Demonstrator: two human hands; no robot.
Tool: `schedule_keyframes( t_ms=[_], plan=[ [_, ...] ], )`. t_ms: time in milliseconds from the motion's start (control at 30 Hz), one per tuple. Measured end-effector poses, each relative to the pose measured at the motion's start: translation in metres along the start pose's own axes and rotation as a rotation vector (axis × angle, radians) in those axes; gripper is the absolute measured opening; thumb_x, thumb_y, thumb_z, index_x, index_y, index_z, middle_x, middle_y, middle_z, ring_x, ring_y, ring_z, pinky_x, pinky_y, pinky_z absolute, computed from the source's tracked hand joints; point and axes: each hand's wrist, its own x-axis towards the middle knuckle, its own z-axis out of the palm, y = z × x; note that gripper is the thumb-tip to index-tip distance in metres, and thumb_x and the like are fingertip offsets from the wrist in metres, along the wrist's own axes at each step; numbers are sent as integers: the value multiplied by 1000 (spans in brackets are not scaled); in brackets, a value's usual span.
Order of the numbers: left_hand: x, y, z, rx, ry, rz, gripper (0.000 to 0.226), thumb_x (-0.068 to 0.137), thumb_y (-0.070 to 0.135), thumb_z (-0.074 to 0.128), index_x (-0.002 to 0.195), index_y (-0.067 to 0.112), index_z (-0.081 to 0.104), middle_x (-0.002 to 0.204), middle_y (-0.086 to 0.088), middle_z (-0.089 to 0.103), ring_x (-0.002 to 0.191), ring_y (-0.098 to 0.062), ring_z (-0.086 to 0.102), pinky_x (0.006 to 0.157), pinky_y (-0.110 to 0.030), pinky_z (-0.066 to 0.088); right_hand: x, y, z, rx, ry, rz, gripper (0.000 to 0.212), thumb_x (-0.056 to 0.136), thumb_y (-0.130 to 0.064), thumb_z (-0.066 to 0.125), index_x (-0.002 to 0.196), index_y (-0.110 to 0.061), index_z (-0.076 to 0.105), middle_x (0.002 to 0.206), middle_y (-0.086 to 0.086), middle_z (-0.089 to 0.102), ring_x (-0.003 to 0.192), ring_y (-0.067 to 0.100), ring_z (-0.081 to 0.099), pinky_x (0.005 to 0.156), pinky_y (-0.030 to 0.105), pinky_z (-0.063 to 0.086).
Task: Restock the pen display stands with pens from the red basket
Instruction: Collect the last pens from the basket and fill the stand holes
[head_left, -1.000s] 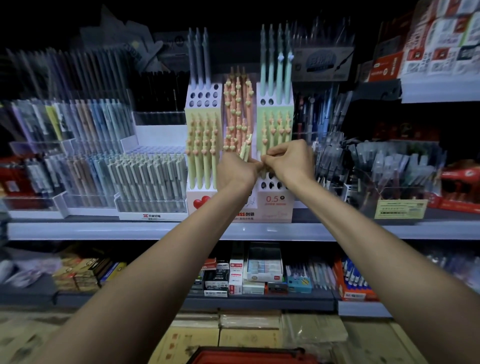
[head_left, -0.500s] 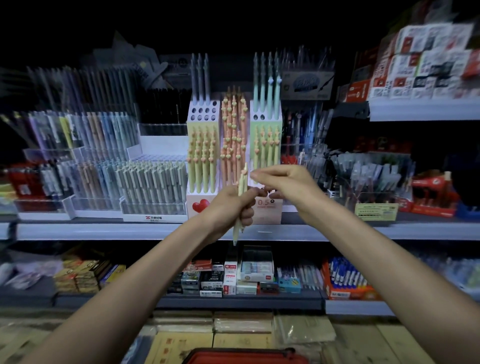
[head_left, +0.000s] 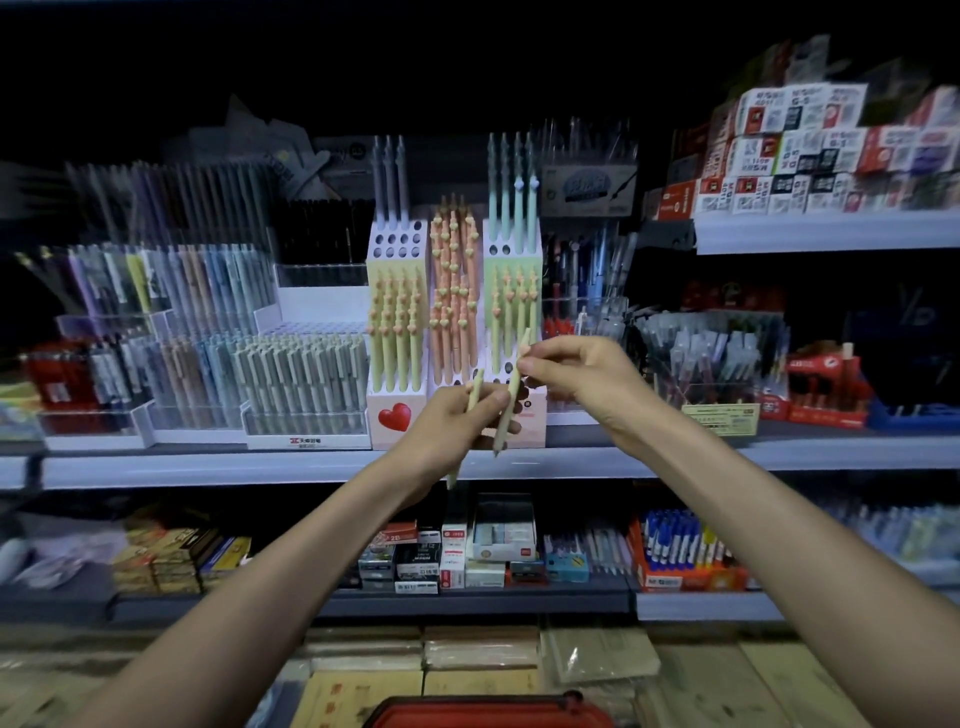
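While one slim pale-green plastic pen (head_left: 474, 388) is gripped in the curled left hand (head_left: 452, 421), a second pale-green pen (head_left: 514, 384) is pinched by the right hand (head_left: 587, 374), just before the heart-printed white display stand (head_left: 395, 418).

Red-and-white cartons (head_left: 810, 156) are stacked on the upper right shelf (head_left: 831, 234). A yellow price label (head_left: 720, 418) stands on the grey middle shelf (head_left: 208, 467). Below it, small boxes (head_left: 452, 561) sit beside an orange tray of blue-capped markers (head_left: 675, 551), above wrapped paper packs (head_left: 478, 654).
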Motion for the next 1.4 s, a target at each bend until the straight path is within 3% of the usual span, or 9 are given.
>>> schedule_keyframes(
  t_ms=[133, 233, 400, 467, 600, 767, 1133, 1267, 1400],
  plan=[
    [10, -3, 5, 141, 93, 81, 24, 105, 19, 60, 112, 2, 76, 95, -6, 75, 79, 1, 66, 70, -14, 51, 2, -1, 0, 59, 25, -33, 9, 91, -2, 75, 100, -4, 74, 94, 16, 77, 82, 25, 73, 75, 32, 63],
    [19, 0, 11, 158, 188, 108, 17, 100, 16, 67, 102, 4, 80, 87, 2, 73, 68, 12, 61, 68, -5, 43, 9, 2, 1, 56, 52, -91, 9, 88, 2, 77, 95, -2, 76, 92, 15, 77, 79, 22, 73, 72, 29, 65],
    [41, 3, 13, 164, 208, 31, 17, 100, 17, 68, 94, 6, 79, 62, 6, 60, 47, 1, 42, 50, -13, 34, 30, -1, -5, -90, 31, -164, 18, 86, 3, 79, 104, 2, 77, 90, 12, 78, 76, 18, 76, 71, 29, 64],
    [52, 7, 12, 176, 204, 22, 18, 100, 14, 67, 95, 1, 78, 57, 12, 60, 46, 3, 46, 49, -10, 35, 42, -2, -5, -130, 38, -192, 18, 86, 2, 79, 104, 2, 77, 88, 12, 77, 75, 17, 77, 70, 28, 64],
    [75, 22, 4, 165, 357, 70, 11, 89, 6, 79, 94, -4, 79, 69, 1, 70, 51, 7, 58, 56, -11, 45, 68, -1, -2, -138, 142, -237, 13, 87, -2, 80, 100, -3, 79, 89, 8, 78, 82, 19, 77, 76, 35, 65],
    [105, 29, -5, 197, 463, 92, 17, 81, 9, 87, 71, 16, 76, 72, 1, 77, 77, -16, 76, 86, -39, 62, 95, 4, 11, -125, 287, -290, 10, 87, -5, 81, 93, -13, 80, 85, 2, 78, 81, 15, 77, 77, 37, 65],
    [125, 11, 0, 295, 550, -71, 13, 84, 22, 85, 79, 13, 77, 75, -4, 76, 59, -23, 65, 69, -53, 62, 117, 30, 21, -181, 355, -239, 10, 87, -11, 82, 95, -17, 82, 81, -11, 76, 80, 9, 75, 80, 37, 64],
    [127, 11, 1, 304, 574, -74, 15, 86, 25, 83, 78, 15, 76, 76, -4, 75, 59, -25, 64, 66, -47, 62, 120, 26, 25, -211, 347, -269, 11, 89, -11, 79, 100, -11, 81, 79, -16, 70, 79, -2, 69, 80, 21, 59],
    [129, 11, 2, 305, 589, -111, 16, 88, 28, 82, 83, 15, 75, 74, -2, 73, 57, -22, 62, 58, -32, 50, 127, 29, 27, -231, 362, -247, 11, 88, -13, 81, 98, -11, 82, 84, -7, 76, 82, 7, 73, 80, 32, 63]
  ],
)
